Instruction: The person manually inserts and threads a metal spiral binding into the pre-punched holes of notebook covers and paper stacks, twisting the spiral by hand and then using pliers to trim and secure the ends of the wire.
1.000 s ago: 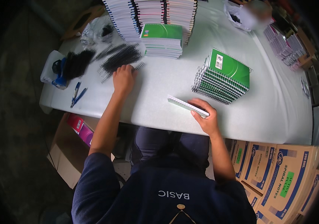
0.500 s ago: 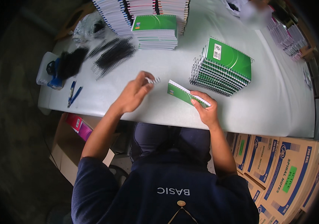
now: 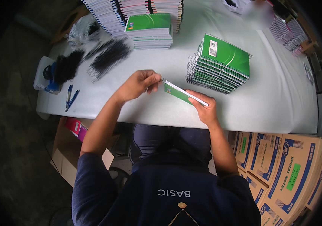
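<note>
The right hand (image 3: 205,109) grips a green notebook (image 3: 183,94) on its edge, tilted just above the tabletop (image 3: 266,101). The left hand (image 3: 138,83) pinches closed at its upper corner, probably on a black spiral coil (too thin to see well). The coil could miss the holes if the notebook tilts further. A second ago the left hand was reaching into the loose coils (image 3: 108,58); now it is at the notebook.
</note>
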Demonstrator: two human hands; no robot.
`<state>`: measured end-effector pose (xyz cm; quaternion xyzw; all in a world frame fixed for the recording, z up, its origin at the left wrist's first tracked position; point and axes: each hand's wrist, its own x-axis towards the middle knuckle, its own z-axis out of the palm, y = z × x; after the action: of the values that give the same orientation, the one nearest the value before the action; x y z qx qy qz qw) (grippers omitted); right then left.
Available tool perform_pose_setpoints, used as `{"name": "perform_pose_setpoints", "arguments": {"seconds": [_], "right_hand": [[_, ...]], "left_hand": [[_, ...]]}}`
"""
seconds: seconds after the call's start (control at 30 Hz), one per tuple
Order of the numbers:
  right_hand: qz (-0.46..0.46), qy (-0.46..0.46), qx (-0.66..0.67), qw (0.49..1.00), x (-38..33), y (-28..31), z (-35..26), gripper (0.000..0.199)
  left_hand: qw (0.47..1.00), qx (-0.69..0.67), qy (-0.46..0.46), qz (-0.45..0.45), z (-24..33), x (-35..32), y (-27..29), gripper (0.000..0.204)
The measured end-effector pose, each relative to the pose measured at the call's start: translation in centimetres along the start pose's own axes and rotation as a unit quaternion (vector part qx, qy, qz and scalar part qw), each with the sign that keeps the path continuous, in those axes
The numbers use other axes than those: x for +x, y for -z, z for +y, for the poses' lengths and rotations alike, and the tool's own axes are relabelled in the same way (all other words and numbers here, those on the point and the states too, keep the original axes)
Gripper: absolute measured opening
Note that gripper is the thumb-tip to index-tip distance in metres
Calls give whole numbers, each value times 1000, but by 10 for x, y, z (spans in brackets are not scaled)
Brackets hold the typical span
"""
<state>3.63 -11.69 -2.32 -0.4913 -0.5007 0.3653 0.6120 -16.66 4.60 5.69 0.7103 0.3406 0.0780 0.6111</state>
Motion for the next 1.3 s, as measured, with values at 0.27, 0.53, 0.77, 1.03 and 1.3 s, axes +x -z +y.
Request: {"name": "perform_pose_setpoints", "arguments": {"seconds": [0.27, 0.53, 0.77, 1.03, 1.3], "right_hand": [[3, -36, 7, 999, 4, -3, -4, 26], [9, 19, -104, 994, -11, -13, -8, 27], [61, 66, -111, 990, -28, -47, -8, 29], [23, 175, -164, 971, -39, -73, -7, 35], [-13, 191, -188, 963, -46, -77, -13, 39]], "left_hand": [[899, 378, -222, -8, 29, 3, -5, 19], [765, 590, -253, 55, 27, -14, -20, 32], [733, 586, -268, 219, -52, -40, -60, 92], [678, 543, -348, 352, -81, -45, -43, 109], [636, 526, -386, 413, -77, -54, -38, 108]]}}
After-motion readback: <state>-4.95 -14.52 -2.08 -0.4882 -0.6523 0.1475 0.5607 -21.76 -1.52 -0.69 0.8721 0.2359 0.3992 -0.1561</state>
